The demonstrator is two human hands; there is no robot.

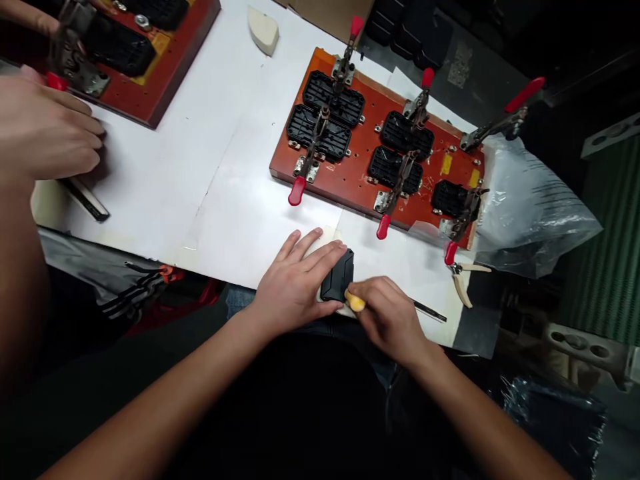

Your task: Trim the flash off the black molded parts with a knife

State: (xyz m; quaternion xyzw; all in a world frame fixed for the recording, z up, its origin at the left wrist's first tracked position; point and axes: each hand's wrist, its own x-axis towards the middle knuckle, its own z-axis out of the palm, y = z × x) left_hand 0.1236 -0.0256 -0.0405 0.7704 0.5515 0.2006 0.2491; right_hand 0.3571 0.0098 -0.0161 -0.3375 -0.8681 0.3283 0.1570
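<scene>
A small black plastic cover (339, 277) with moulded lines lies on a cream pad (327, 237) at the near table edge. My left hand (295, 283) steadies it, thumb at its lower edge and forefinger along its top, the other fingers stretched over the pad. Closed around a small yellow tool (355, 301), my right hand (393, 317) touches the cover's lower right corner. The tool's working end is hidden. Beside that hand lies a thin black stick-like tool (430, 311), and beyond it cream-handled cutters (463, 283).
A red-brown fixture board (345, 180) with black parts under red-handled toggle clamps stands ahead. A clear plastic bag (535, 200) is at its right. On the left, a co-worker's hand (55, 130) is near another fixture board (165, 87). A cream block (263, 31) lies farther back.
</scene>
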